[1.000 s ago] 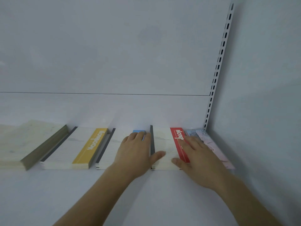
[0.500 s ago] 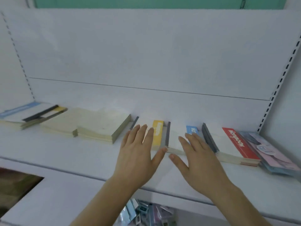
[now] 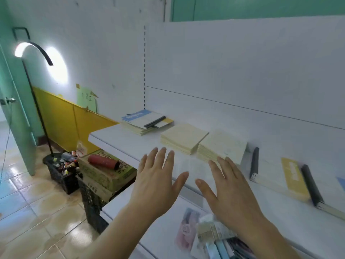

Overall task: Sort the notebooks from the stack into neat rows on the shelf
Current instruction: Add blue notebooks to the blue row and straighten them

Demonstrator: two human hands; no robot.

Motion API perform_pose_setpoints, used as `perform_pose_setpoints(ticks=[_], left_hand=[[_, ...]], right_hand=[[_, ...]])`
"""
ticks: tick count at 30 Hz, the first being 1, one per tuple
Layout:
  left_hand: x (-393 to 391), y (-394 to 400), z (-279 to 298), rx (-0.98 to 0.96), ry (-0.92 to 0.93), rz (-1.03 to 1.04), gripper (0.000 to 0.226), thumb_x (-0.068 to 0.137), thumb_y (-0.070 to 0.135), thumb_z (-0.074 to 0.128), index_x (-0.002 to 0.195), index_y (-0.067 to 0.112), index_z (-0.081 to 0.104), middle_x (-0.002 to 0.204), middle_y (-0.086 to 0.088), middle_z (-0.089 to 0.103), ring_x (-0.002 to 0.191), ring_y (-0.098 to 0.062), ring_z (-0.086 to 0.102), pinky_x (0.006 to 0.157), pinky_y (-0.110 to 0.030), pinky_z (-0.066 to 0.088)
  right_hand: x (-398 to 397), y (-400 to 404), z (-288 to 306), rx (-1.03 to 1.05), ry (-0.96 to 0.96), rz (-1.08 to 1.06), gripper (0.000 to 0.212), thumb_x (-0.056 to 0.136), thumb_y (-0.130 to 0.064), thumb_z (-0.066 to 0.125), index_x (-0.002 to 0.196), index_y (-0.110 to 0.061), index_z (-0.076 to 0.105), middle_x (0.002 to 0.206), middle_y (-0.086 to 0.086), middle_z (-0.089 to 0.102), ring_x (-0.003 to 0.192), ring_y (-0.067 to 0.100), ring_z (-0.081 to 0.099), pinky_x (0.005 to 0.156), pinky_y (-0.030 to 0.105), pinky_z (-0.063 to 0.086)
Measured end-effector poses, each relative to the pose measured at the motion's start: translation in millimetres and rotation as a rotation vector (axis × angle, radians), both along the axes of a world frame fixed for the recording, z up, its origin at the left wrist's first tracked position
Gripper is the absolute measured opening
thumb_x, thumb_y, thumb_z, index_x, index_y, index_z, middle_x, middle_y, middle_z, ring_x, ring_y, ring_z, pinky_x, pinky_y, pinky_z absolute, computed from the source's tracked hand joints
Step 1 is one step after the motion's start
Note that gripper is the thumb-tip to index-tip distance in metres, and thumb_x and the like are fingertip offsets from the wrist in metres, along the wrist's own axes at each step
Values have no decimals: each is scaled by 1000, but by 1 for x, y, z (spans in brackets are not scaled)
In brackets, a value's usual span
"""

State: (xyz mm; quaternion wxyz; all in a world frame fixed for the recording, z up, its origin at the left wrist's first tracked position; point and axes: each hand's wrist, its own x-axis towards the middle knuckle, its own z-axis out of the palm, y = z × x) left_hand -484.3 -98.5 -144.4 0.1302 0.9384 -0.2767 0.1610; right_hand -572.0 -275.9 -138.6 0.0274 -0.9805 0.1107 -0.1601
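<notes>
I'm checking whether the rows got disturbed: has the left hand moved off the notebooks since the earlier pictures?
Yes. The left hand has moved leftward along the shelf, off the yellow-striped notebook; it now hovers open, touching nothing.

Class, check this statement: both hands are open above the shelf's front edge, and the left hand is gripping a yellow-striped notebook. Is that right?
Not quite. The head view shows the left hand holding nothing; its fingers are spread and straight, like those of the right hand. The yellow-striped notebook lies untouched on the shelf, to the right of both hands. Both hands are indeed open above the shelf's front edge.
</notes>
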Motion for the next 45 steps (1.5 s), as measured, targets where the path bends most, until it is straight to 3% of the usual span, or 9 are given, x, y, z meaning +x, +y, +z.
perform_pose_setpoints(ticks=[6,15,21,27,30,35,39,42,45], left_hand=[[80,33,4,21,12,40,81,96,73,15,160,25,6,169,2,1,155,-18,-9,127,-41,-3],[221,46,15,39,-39,86,73,98,66,17,155,21,30,161,1,32,151,-20,23,125,-41,18],[299,52,4,27,-32,57,67,99,57,40,153,20,31,159,-2,34,149,-23,25,123,-41,20],[383,65,-6,64,-10,-157,79,92,65,49,156,25,25,164,0,23,154,-22,12,125,-40,12],[418,70,-9,78,27,-295,83,89,75,37,155,26,27,164,2,23,154,-23,12,125,-40,12],[454,77,-12,8,-81,-501,71,80,75,35,107,22,74,115,8,73,111,-22,64,95,-38,53],[465,82,-9,12,-61,-602,49,85,62,58,108,22,73,110,9,74,106,-23,63,90,-38,52],[475,86,-9,-46,5,-659,56,85,67,51,114,24,70,110,9,73,107,-20,60,91,-35,50],[480,86,-10,-101,48,-708,46,89,57,59,118,23,68,113,9,71,114,-19,56,96,-32,45]], right_hand=[[100,32,4,32,-28,110,90,82,-75,-7,156,-26,6,164,-1,2,151,18,-9,120,32,-2],[240,41,23,-33,-65,193,94,80,-68,-8,154,-17,21,160,7,22,149,26,11,121,40,16],[303,44,20,-84,54,193,71,99,-57,27,155,-15,15,162,10,14,150,27,4,122,39,10],[360,64,5,-75,94,136,84,88,-66,7,155,-15,16,161,9,17,149,26,9,121,39,14],[384,77,-3,-53,91,64,95,78,-69,0,154,-16,20,161,9,18,149,26,13,121,40,17],[406,95,-18,-119,38,-53,71,95,-59,24,124,-8,64,130,13,62,122,30,58,102,43,48],[400,100,-22,-179,-56,-96,67,97,-61,26,103,-13,72,111,8,72,98,24,69,87,36,55],[397,104,-18,-192,-43,-107,71,101,-57,15,110,-13,70,115,9,71,96,27,70,84,37,57],[391,109,-23,-183,-54,-103,52,102,-39,27,130,-9,59,122,12,67,96,31,68,81,41,57]])
